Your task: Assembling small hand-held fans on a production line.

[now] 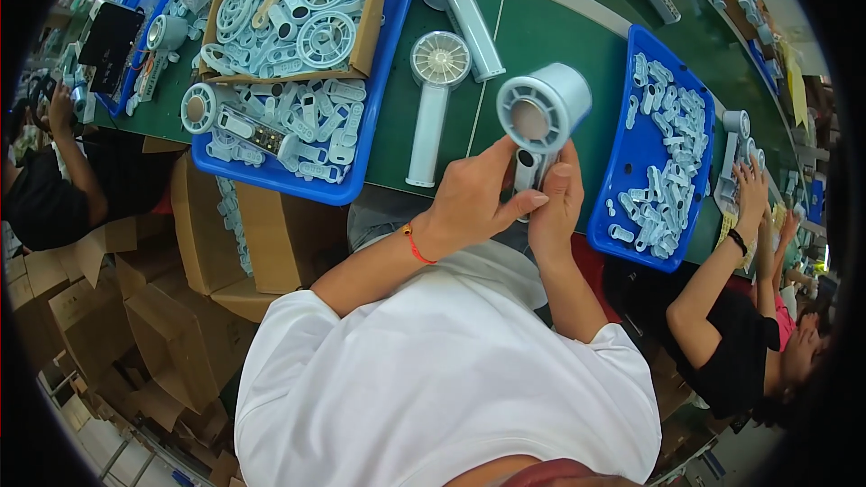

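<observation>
Both my hands hold one pale blue handheld fan (543, 111) over the near edge of the green table (532, 36). Its round head faces up and its handle is hidden between my fingers. My left hand (475, 200), with a red string at the wrist, wraps the handle from the left. Pressing against the same handle from the right is my right hand (555, 209). Two more handheld fans (435, 90) (465, 2) lie flat on the table just beyond.
A blue tray (383, 54) at the left holds a cardboard box of round grilles (298, 9) and several loose parts. A second blue tray (631, 216) at the right holds small pale pieces. Other people sit at the left and right. Cardboard boxes (180, 307) stand below the table.
</observation>
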### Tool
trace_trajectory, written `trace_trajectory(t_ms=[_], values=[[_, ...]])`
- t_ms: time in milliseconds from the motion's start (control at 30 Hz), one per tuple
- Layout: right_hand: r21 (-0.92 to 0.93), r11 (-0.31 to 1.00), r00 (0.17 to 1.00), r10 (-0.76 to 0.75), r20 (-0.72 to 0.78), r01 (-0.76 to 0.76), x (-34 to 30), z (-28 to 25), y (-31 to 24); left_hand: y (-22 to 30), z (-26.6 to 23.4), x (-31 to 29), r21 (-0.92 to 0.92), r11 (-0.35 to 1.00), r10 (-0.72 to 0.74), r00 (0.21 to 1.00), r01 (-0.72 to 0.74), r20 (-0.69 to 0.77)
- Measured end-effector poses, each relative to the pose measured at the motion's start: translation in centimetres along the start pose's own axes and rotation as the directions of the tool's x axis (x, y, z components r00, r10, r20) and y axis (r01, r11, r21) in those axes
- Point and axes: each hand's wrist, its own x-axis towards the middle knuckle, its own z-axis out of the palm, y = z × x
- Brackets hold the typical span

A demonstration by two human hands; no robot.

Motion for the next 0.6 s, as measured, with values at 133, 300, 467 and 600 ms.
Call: trace_trajectory(t_ms=[133, 300, 467, 600], values=[[-0.124, 0.991, 0.998, -0.056, 0.006, 0.056, -0.8, 0.1, 0.1, -1.0, 0.1, -0.5, -0.008, 0.999, -0.046, 0.998, 0.046, 0.033], [-0.114, 0.990, 0.996, -0.083, 0.032, 0.086, -0.9, -0.1, -0.1, -1.1, 0.1, -0.5, 0.002, 0.991, 0.135, 0.989, -0.135, -0.055], [-0.223, 0.972, 0.997, -0.067, 0.043, 0.075, -0.8, -0.4, -0.2, -1.3, 0.6, -0.6, 0.088, 0.988, 0.134, 0.985, -0.124, -0.113], [-0.201, 0.977, 0.998, -0.062, 0.028, 0.066, -0.8, -0.6, -0.3, -0.9, 0.3, -0.9, -0.046, 0.999, -0.032, 0.993, 0.027, -0.113]])
